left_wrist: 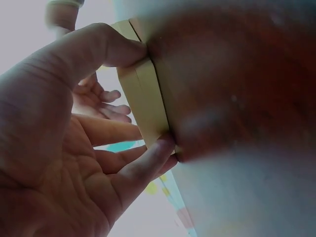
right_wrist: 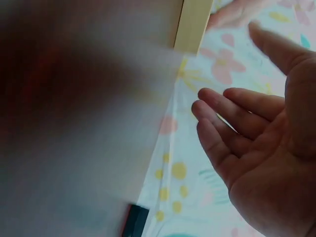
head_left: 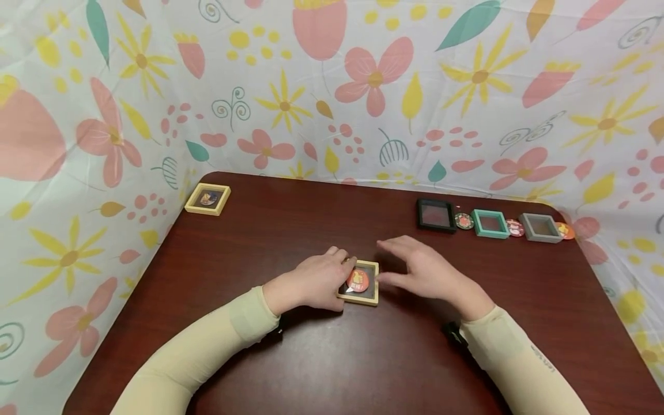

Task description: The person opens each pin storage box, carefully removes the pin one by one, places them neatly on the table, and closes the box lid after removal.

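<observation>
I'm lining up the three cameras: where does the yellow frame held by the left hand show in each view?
Head: the yellow frame lies below and slightly right of centre, in the left hand.
Left wrist: the yellow frame slants down, left of centre.
Right wrist: only a strip of the yellow frame shows, at the top, right of centre.
Shared landmark: the right hand.
</observation>
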`<state>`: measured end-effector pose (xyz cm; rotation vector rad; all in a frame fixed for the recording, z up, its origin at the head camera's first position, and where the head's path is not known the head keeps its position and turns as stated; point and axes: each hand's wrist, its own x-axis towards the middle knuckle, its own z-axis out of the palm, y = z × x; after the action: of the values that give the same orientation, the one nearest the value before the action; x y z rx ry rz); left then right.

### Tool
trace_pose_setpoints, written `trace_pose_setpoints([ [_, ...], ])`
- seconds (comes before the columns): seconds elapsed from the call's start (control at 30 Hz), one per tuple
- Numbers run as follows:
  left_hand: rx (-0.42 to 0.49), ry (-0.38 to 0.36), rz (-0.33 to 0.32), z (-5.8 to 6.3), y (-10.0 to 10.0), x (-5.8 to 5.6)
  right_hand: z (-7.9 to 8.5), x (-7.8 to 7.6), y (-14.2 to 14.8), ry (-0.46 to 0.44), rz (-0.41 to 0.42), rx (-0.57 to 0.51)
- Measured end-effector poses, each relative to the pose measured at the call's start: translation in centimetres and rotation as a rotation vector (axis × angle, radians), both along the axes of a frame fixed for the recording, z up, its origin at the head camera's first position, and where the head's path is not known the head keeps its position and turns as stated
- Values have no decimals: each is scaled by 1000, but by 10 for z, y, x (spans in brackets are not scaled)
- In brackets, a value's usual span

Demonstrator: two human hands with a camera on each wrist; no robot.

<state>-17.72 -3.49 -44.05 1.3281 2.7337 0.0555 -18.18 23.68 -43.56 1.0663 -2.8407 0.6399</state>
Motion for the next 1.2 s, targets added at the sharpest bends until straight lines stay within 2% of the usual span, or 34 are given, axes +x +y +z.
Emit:
trace_pose_setpoints([
  [0.17,-15,26,7,-3,1,2,-2,14,-14,-88,33,105],
  [0.3,-35,41,5,-5,1,3,-5,21,-20,-102,47,155],
  [0.57,-45,56,9,-5,3,4,-8,29,-28,-12,64,233],
  [0.73,-47,70,16,-4,5,5,-9,30,-33,74,62,271],
  [0.93,-66,100,12,-2,8,6,-12,30,-40,176,57,292],
  [1.2,-80,121,6,0,9,7,-13,31,-47,260,62,282],
])
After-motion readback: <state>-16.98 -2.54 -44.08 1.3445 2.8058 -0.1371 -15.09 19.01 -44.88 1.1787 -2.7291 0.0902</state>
